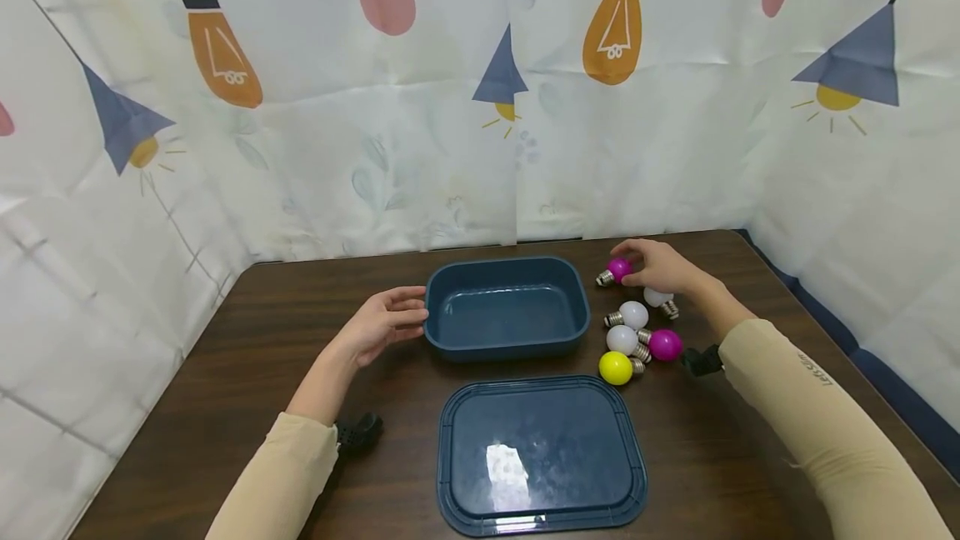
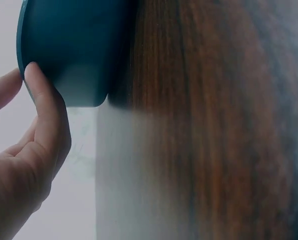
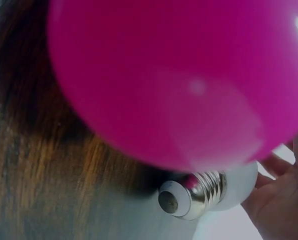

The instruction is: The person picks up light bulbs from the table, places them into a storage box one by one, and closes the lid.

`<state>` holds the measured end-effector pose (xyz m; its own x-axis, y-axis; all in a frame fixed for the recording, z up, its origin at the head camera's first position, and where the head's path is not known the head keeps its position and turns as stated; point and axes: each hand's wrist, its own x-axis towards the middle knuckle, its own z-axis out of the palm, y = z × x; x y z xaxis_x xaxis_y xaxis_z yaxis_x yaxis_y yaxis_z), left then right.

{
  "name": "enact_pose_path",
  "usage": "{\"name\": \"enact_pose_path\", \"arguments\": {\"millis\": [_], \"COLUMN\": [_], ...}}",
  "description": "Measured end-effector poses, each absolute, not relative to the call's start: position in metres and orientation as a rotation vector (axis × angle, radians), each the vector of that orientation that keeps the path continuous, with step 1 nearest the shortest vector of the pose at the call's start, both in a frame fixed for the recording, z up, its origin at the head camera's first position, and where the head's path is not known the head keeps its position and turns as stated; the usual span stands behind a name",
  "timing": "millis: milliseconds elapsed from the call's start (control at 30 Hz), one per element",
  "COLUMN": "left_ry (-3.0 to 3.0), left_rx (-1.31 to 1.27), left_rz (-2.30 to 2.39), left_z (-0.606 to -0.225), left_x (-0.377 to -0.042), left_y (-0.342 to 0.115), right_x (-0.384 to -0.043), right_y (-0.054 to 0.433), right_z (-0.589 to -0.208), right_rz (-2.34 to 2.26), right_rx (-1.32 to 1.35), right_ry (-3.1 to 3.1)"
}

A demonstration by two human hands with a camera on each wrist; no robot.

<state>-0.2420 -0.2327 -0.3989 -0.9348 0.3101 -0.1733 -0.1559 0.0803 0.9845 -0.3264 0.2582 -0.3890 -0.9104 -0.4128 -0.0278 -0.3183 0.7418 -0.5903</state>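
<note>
Blue box (image 1: 510,311), open-topped with rounded corners, stands upright, touched on its left side by left hand (image 1: 384,323), while magenta bulb (image 1: 618,269), round with silver screw base pointing left and toward viewer, is pinched by its globe in right hand (image 1: 658,267) just beside box's far right corner.
</note>
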Motion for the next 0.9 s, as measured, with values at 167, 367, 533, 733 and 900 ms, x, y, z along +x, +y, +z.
{"name": "enact_pose_path", "arguments": {"millis": [167, 367, 533, 733, 900], "left_ry": [2.036, 2.034, 2.025, 2.013, 1.986], "left_rx": [0.147, 0.151, 0.15, 0.127, 0.131], "left_rz": [1.933, 1.928, 1.931, 1.934, 1.956], "left_z": [-0.4004, -0.4005, -0.402, -0.4032, -0.4025], "left_x": [-0.2444, -0.2426, -0.2433, -0.2443, -0.2461], "left_y": [-0.2302, -0.2321, -0.232, -0.2316, -0.2319], "right_x": [-0.3284, -0.3339, -0.3348, -0.3347, -0.3318], "right_y": [0.2584, 0.2564, 0.2576, 0.2576, 0.2573], "right_z": [-0.3891, -0.3946, -0.3973, -0.3979, -0.3925], "right_rz": [-0.913, -0.913, -0.918, -0.923, -0.924], "right_rx": [-0.563, -0.577, -0.571, -0.553, -0.56], "right_ry": [2.784, 2.791, 2.803, 2.802, 2.813]}}
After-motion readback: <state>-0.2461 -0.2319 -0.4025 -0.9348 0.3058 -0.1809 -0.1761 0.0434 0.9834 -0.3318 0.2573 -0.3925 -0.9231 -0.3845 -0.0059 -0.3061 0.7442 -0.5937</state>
